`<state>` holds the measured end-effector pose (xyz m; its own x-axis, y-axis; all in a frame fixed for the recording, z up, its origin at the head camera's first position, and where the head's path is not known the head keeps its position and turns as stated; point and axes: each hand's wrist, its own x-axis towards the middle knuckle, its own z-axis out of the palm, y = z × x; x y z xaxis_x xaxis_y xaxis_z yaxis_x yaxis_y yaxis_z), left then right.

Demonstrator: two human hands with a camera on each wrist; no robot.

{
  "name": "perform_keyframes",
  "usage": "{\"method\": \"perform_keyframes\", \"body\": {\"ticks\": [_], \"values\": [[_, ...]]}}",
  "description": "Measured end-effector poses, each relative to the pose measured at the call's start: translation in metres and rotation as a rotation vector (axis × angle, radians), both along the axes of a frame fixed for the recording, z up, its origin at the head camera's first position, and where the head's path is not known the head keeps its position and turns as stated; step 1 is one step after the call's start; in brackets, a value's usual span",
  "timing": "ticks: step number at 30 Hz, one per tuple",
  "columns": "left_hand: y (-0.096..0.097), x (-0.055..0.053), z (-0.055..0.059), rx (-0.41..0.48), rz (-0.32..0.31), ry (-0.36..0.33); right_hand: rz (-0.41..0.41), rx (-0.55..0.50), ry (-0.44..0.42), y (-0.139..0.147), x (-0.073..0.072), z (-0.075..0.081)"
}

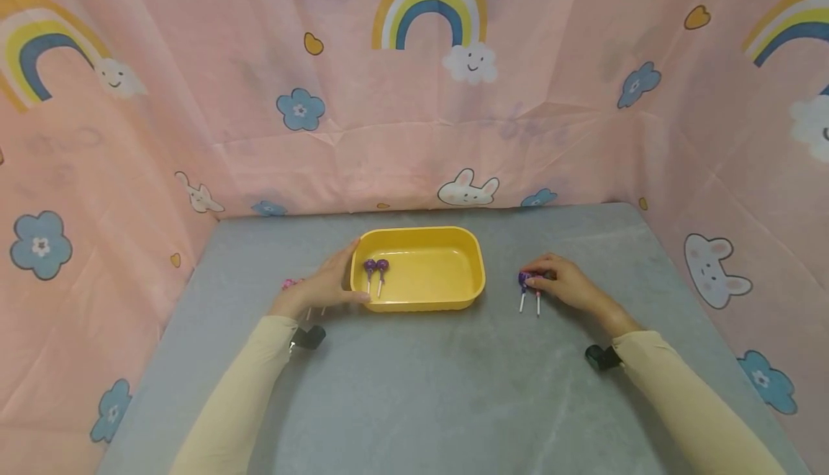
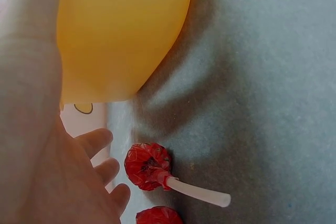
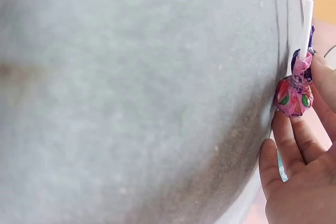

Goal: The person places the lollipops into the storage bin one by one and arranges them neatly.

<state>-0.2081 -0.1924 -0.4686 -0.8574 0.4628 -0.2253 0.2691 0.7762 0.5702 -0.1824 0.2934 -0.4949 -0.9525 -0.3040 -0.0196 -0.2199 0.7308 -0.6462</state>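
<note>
My left hand (image 1: 327,282) rests at the left end of a yellow plastic tray (image 1: 419,305), thumb by the front corner and fingertips at the side rim. Inside the tray, on its left, lie two purple-wrapped lollipops (image 1: 383,265) with white sticks. Over on the right, my right hand (image 1: 563,284) pinches a purple lollipop (image 1: 522,278) between thumb and fingertips. Right beside that one is a pink lollipop (image 3: 295,98) with green marks on its wrapper, partly hidden by the hand in the head view.
Red-wrapped lollipops (image 2: 148,166) lie on the grey tabletop (image 1: 414,388) by the left hand, mostly covered by it in the head view. A pink patterned curtain (image 1: 388,144) hangs along the back and sides of the table.
</note>
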Motion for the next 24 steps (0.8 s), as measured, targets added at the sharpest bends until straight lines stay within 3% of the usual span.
{"method": "perform_keyframes", "body": {"ticks": [24], "values": [[0.001,0.001,0.001,0.003,0.014,-0.015,0.0,0.038,-0.074,-0.007,-0.012,0.026]]}}
